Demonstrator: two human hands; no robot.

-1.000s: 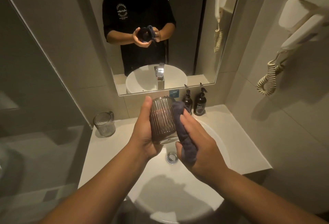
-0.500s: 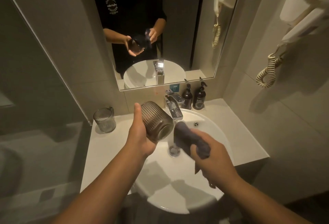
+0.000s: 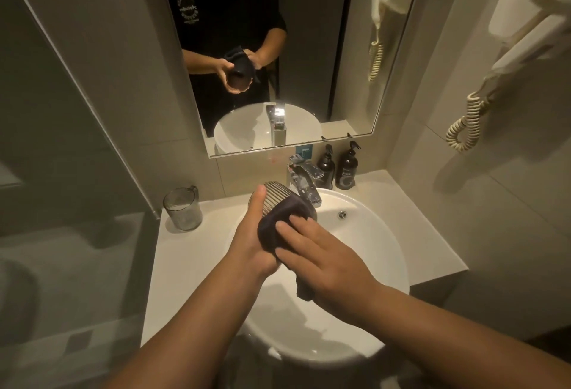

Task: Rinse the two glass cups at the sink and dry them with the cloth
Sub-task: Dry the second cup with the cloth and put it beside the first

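Ribbed, smoky-brown glass cup [image 3: 278, 198]: held tilted above the round white ceramic sink basin [image 3: 370, 243], just in front of the chrome tap [image 3: 304, 183].
Left hand [image 3: 253, 234]: curled round the cup from the left, thumb raised along its ribbed side.
Dark grey cloth [image 3: 282, 218]: draped over the cup's near side, one end hanging below the right hand [image 3: 321, 252].
Right hand: fingers fairly straight, pressing the cloth against the cup; whether the thumb pinches the cloth underneath cannot be told.
Clear glass cup with handle [image 3: 182, 209]: upright on the white counter [image 3: 185, 252], left of the basin, well apart from the hands.
Two dark pump bottles [image 3: 347, 169]: by the wall, right of the tap.
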